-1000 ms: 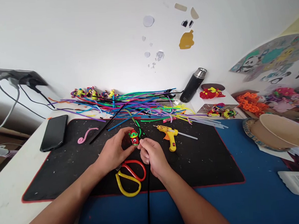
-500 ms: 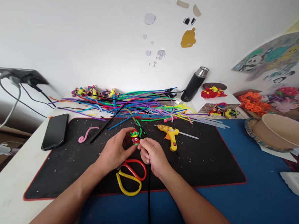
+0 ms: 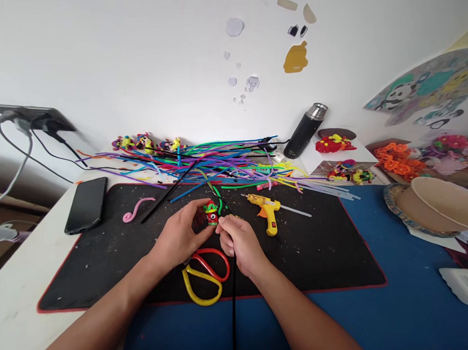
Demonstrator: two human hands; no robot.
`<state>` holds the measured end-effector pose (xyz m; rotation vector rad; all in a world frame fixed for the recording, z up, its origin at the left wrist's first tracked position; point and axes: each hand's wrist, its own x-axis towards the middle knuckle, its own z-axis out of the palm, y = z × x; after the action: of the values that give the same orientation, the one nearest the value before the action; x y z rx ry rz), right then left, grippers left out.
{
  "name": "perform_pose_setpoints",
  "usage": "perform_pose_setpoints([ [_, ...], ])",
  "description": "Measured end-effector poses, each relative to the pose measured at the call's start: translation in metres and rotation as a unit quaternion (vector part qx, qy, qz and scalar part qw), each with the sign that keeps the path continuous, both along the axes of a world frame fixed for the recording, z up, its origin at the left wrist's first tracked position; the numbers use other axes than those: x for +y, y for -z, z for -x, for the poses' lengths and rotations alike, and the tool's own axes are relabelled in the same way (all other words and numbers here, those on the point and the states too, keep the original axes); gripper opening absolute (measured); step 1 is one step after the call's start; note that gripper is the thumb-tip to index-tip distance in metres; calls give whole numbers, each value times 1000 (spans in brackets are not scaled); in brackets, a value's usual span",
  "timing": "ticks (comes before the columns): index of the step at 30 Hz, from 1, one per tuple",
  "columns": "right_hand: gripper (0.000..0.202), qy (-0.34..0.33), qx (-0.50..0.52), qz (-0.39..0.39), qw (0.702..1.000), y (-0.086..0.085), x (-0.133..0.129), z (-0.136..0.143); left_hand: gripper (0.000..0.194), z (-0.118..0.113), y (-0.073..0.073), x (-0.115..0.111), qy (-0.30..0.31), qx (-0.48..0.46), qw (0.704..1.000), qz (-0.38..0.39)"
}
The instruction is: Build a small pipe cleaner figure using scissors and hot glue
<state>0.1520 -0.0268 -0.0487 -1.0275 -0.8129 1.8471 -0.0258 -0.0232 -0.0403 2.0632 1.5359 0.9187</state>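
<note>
My left hand point(image 3: 184, 228) grips a small red, green and yellow pipe-cleaner figure point(image 3: 211, 216) with a googly eye, thumb below and fingers behind it. My right hand point(image 3: 240, 242) is closed on a black pipe cleaner point(image 3: 234, 312), whose long tail hangs down past the mat's front edge. Its fingertips touch the figure's right side; the pipe cleaner's upper end is hidden there. Under the hands lie scissors with one red and one yellow handle point(image 3: 203, 288), blades hidden by my left hand. A yellow glue gun point(image 3: 268, 210) with a glue stick lies to the right.
Many coloured pipe cleaners point(image 3: 201, 164) are heaped along the wall. A phone point(image 3: 86, 205) and a pink curled pipe cleaner point(image 3: 136, 208) lie left on or beside the black mat point(image 3: 318, 259). A black flask point(image 3: 305, 131) leans at the back; bowls point(image 3: 450, 204) stand right.
The hands keep almost the same place and hold. The figure has turned very slightly between the fingers, and the whole view has shifted a little.
</note>
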Motion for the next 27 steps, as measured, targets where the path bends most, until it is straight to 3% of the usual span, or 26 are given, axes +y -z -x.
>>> perform_pose_setpoints([
  [27,36,-21,1,5,1000,-1,0,-1,44,-1,-2,-1,-3,10,1000,-3],
])
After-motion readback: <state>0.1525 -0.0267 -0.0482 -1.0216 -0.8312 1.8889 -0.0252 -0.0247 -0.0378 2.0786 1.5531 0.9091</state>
